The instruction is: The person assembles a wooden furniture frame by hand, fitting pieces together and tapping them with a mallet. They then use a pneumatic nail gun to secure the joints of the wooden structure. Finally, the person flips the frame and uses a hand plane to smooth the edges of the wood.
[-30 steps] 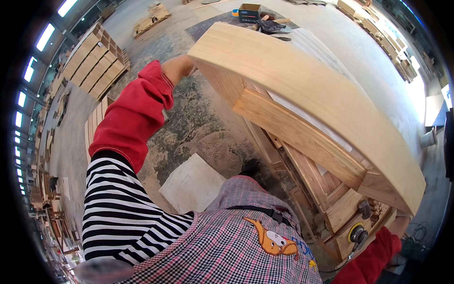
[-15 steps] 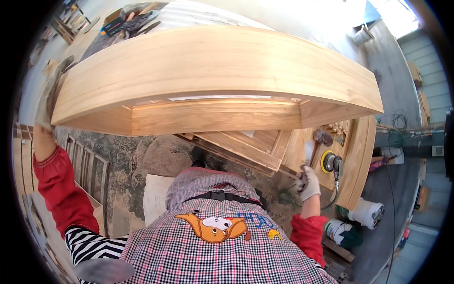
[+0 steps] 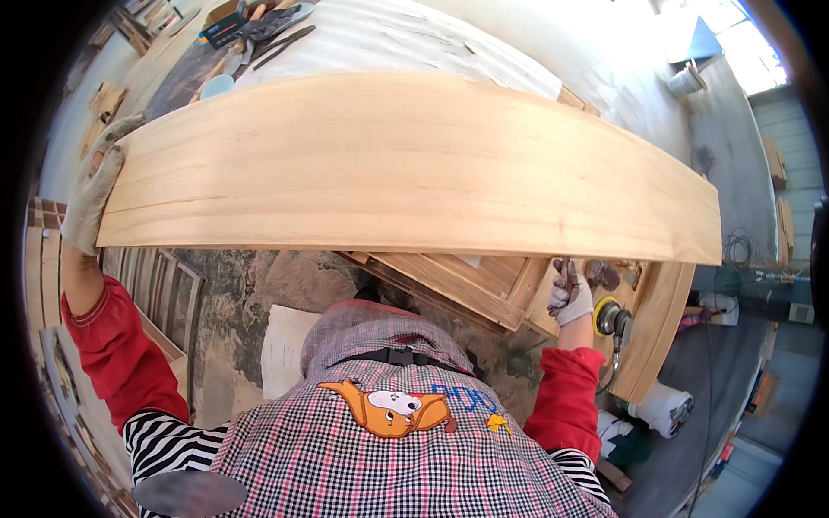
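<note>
A large pale wooden box frame [image 3: 406, 164] spans the view in front of me, with its long smooth board facing me and its inside hidden. My left hand [image 3: 97, 186], in a pale dusty glove, is closed round the left end of the frame. Near the board's lower right edge is my gloved right hand [image 3: 570, 293], its fingers curled together around something small that I cannot make out. Just right of that hand lie a dark mallet head [image 3: 602, 274] and a round sander [image 3: 611, 318] with a yellow pad.
Beneath the frame, more wooden frames [image 3: 466, 281] are stacked by a curved wooden panel [image 3: 661, 337]. White buckets [image 3: 663, 409] stand on the floor at right. Slatted racks [image 3: 168, 285] are at left. Tools [image 3: 268, 34] lie on the far bench by a white sheet [image 3: 389, 43].
The frame has tilted so its broad board faces me and covers the opening seen before. My right hand has risen to the board's lower edge.
</note>
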`<state>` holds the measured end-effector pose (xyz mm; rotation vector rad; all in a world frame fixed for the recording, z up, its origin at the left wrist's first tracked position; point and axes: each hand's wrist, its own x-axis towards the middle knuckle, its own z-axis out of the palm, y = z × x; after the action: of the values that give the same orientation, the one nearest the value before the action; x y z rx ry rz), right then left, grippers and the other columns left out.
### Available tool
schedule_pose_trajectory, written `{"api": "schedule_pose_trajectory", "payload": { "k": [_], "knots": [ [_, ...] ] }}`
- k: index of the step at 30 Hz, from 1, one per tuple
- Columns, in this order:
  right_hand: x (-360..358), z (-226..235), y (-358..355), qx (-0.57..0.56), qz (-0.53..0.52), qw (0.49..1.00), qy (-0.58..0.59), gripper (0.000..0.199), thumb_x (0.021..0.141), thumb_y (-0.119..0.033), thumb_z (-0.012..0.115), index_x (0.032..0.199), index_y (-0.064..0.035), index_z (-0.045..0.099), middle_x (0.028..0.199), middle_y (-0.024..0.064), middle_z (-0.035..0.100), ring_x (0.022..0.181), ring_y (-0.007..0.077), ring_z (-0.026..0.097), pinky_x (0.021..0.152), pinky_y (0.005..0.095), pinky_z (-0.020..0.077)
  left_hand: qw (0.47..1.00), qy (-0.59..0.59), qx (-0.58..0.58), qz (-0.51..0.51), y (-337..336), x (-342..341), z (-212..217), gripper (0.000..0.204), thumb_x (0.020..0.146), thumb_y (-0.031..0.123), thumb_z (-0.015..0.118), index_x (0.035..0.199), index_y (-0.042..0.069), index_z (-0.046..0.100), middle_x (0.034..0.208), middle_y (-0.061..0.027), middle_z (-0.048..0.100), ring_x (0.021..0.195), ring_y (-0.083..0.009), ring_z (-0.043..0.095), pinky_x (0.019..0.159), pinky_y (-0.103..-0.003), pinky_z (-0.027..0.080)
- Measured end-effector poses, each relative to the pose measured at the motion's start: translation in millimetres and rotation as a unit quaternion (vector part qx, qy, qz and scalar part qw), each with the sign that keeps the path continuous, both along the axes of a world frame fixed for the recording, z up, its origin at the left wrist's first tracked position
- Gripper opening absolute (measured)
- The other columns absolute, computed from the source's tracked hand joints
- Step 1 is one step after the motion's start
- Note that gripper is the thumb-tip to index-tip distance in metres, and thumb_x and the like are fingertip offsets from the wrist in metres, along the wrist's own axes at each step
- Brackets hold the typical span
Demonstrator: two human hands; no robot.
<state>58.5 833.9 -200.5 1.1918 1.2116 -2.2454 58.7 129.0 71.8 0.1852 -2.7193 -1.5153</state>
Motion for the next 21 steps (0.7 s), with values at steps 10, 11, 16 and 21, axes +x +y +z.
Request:
{"api": "schedule_pose_trajectory", "payload": {
  "k": [10, 11, 16, 21],
  "knots": [
    [-9.1, 18.4, -26.5, 0.778, 0.242, 0.536, 0.222, 0.027, 0.09, -0.029, 0.054, 0.106, -0.0101, 0.066, 0.091, 0.0143, 0.071, 0.078, 0.0281, 0.068, 0.064, 0.0393, 0.0529, 0.993, -0.023, 0.068, 0.093, -19.5, 9.0, -12.8, 0.044, 0.097, 0.027, 0.054, 0.133, 0.002, 0.048, 0.13, -0.0062, 0.054, 0.119, -0.0144, 0.05, 0.102, -0.028, 0.038],
    [-14.7, 36.0, -32.7, 0.781, 0.348, 0.512, 0.081, 0.034, 0.088, -0.028, 0.053, 0.114, -0.0095, 0.066, 0.108, 0.0185, 0.067, 0.1, 0.0327, 0.065, 0.085, 0.0414, 0.0519, 0.994, -0.021, 0.07, 0.082, -17.4, 7.7, -11.3, 0.044, 0.097, 0.027, 0.054, 0.133, 0.003, 0.049, 0.13, -0.006, 0.054, 0.119, -0.0143, 0.05, 0.102, -0.028, 0.038],
    [-24.0, 38.6, -39.9, 0.806, 0.406, 0.43, -0.013, 0.036, 0.089, -0.034, 0.053, 0.109, -0.0075, 0.067, 0.102, 0.0207, 0.068, 0.093, 0.0365, 0.065, 0.08, 0.0462, 0.0526, 0.994, -0.021, 0.101, 0.045, 13.2, 3.9, 0.2, 0.036, 0.097, 0.026, 0.055, 0.124, 0.003, 0.053, 0.115, -0.0039, 0.057, 0.105, -0.0108, 0.054, 0.091, -0.025, 0.042],
    [-19.5, 64.2, -48.0, 0.795, 0.402, 0.453, -0.022, 0.036, 0.089, -0.035, 0.053, 0.104, -0.0064, 0.068, 0.099, 0.0217, 0.067, 0.09, 0.0388, 0.065, 0.078, 0.0473, 0.0524, 0.993, -0.058, 0.099, 0.02, -3.0, 2.2, 1.1, 0.037, 0.097, 0.028, 0.055, 0.125, 0.004, 0.053, 0.132, -0.0087, 0.052, 0.12, -0.0148, 0.05, 0.101, -0.029, 0.039]
  ]
}}
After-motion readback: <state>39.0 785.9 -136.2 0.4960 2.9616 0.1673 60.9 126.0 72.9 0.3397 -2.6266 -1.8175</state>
